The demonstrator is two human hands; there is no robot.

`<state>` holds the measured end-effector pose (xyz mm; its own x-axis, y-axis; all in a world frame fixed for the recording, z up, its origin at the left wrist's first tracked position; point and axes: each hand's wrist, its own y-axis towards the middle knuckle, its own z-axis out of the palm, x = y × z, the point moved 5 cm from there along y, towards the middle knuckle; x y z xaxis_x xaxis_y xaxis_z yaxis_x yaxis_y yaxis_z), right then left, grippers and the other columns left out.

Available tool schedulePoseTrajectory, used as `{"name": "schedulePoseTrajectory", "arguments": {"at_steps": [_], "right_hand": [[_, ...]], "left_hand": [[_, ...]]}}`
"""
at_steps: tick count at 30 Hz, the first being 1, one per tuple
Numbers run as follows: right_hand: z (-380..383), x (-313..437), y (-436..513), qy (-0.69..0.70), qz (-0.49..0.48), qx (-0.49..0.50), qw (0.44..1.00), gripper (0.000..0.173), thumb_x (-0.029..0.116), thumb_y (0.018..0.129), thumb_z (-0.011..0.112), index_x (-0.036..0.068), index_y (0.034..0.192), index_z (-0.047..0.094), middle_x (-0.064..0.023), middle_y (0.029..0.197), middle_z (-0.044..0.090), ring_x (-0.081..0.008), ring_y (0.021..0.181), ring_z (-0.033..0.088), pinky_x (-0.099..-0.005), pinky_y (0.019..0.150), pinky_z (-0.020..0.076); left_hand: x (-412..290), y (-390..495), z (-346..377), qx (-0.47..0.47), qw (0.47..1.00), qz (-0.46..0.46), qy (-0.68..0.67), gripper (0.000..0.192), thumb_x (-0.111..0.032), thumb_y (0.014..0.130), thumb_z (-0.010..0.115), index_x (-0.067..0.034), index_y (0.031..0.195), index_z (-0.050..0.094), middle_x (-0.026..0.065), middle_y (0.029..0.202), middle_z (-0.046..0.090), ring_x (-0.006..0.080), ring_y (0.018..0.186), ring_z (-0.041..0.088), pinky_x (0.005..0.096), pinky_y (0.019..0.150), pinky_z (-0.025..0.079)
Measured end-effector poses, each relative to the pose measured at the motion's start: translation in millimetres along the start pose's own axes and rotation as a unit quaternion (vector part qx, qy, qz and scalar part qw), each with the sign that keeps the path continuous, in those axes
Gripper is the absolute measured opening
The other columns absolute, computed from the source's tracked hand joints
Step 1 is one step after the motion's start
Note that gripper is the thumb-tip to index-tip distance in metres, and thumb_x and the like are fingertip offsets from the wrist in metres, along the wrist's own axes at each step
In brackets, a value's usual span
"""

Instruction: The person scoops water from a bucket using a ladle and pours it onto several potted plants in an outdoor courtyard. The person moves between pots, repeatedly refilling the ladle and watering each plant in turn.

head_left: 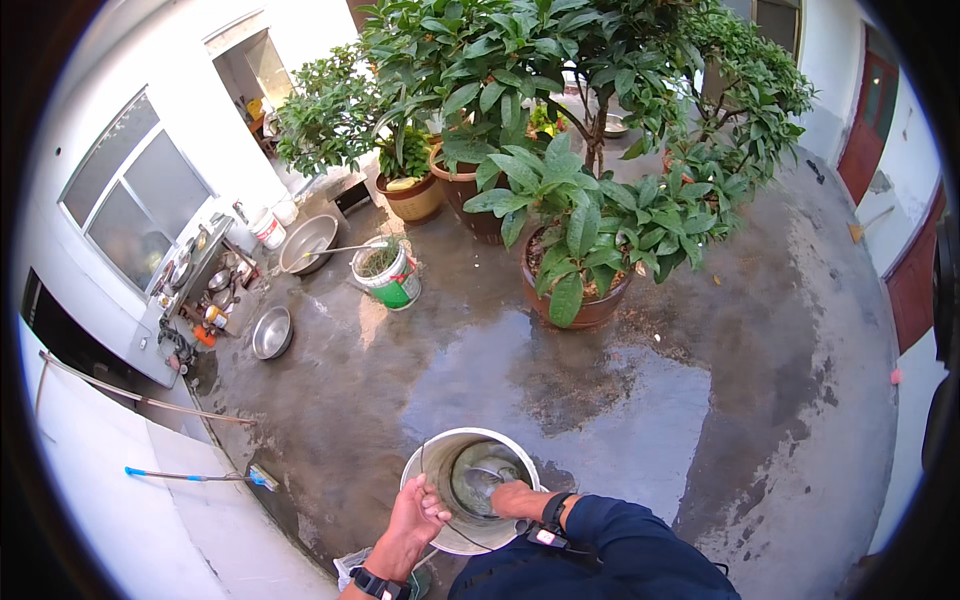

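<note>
A white plastic bucket point(529, 466) stands right in front of me, with some cloudy water point(471, 480) at its bottom. My left hand point(424, 510) is closed around the bucket's thin wire handle point(422, 452) at the left rim. Inside the bucket, my right hand point(519, 499) reaches over the right side and grips a metal ladle or scoop point(482, 480), whose bowl is at the water. The scoop's handle is mostly hidden by my fingers.
Wet concrete point(465, 375) surrounds the bucket. Ahead are a potted shrub point(577, 300), a green-and-white bucket of grass point(394, 281) and metal basins point(272, 332). A blue-handled brush point(199, 476) leans by the left wall; a plastic bag point(351, 562) lies near my left wrist.
</note>
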<state>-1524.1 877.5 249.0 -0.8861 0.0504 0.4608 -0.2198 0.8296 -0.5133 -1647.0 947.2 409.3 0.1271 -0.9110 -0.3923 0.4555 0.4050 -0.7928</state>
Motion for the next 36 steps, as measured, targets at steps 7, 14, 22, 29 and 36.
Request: {"name": "schedulePoseTrajectory", "arguments": {"at_steps": [7,14,22,29,36], "right_hand": [[-12.8,-20.4,29.5,-0.045,0.073,-0.055,0.995,0.016,0.01,0.074,0.058,0.009,0.078,0.074,-0.0144,0.082,0.07,-0.0275,0.087,0.068,-0.04,0.063,0.0545],[-51.3,2.0,61.3,0.055,0.132,0.026,0.989,0.026,0.016,0.078,0.056,0.0,0.093,0.07,-0.0195,0.091,0.069,-0.0318,0.089,0.067,-0.0412,0.074,0.0534],[-88.4,72.6,97.8,0.203,0.177,0.04,0.962,0.033,0.018,0.076,0.055,-0.005,0.098,0.064,-0.0191,0.086,0.067,-0.0294,0.077,0.067,-0.0399,0.067,0.0512],[-102.3,156.0,126.6,0.476,0.154,0.138,0.855,0.044,0.017,0.084,0.053,-0.003,0.123,0.049,-0.0053,0.07,0.06,-0.0142,0.055,0.055,-0.0298,0.05,0.0439],[-129.5,205.7,195.4,0.521,0.135,0.204,0.818,0.048,0.016,0.085,0.055,-0.003,0.128,0.046,-0.0051,0.071,0.06,-0.0109,0.054,0.054,-0.0247,0.048,0.0445]], "left_hand": [[-34.8,20.4,6.2,0.027,1.0,-0.006,0.005,0.026,-0.034,0.084,0.059,-0.015,0.069,0.049,-0.0066,0.053,0.035,0.0097,0.047,0.033,0.0284,0.055,0.034],[-78.5,72.6,-45.3,0.037,0.998,-0.051,0.015,0.027,-0.035,0.085,0.059,-0.016,0.072,0.045,-0.006,0.056,0.032,0.0101,0.05,0.032,0.0296,0.056,0.034],[-134.5,109.8,-144.0,0.025,0.996,-0.091,-0.001,0.03,-0.034,0.085,0.059,-0.019,0.065,0.042,-0.0061,0.052,0.034,0.0102,0.046,0.033,0.0308,0.054,0.035],[-183.8,108.5,-265.6,-0.055,0.997,-0.045,-0.042,0.032,-0.034,0.086,0.056,-0.02,0.062,0.039,-0.0063,0.049,0.032,0.0109,0.043,0.031,0.0312,0.05,0.032],[-224.3,88.9,-384.4,-0.159,0.98,0.011,-0.115,0.03,-0.037,0.084,0.056,-0.021,0.067,0.037,-0.0063,0.053,0.028,0.0102,0.045,0.029,0.0298,0.049,0.029]]}}
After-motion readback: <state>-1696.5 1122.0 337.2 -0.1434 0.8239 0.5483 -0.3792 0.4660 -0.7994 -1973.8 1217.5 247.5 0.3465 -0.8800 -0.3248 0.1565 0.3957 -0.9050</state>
